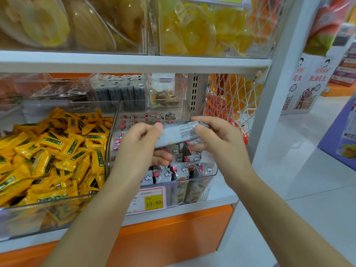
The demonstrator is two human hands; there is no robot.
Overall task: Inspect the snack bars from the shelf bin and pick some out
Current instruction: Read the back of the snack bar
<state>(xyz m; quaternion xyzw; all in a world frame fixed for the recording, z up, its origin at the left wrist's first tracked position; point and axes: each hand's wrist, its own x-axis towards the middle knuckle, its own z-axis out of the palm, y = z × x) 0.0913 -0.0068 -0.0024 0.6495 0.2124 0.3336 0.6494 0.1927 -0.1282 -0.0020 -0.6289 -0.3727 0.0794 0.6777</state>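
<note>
Snack bar [179,134], grey wrapper: pinched at both ends by left hand [140,146] and right hand [218,140], above the clear shelf bin [212,177] of like bars. White shelf [221,197], orange base panel [173,234]. Yellow candies [57,151] left; pale floor [308,189] right.

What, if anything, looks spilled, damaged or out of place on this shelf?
Nothing stands out. The left hand and right hand hold one grey snack bar over the clear bin; the yellow candies lie heaped inside theirs.
</note>
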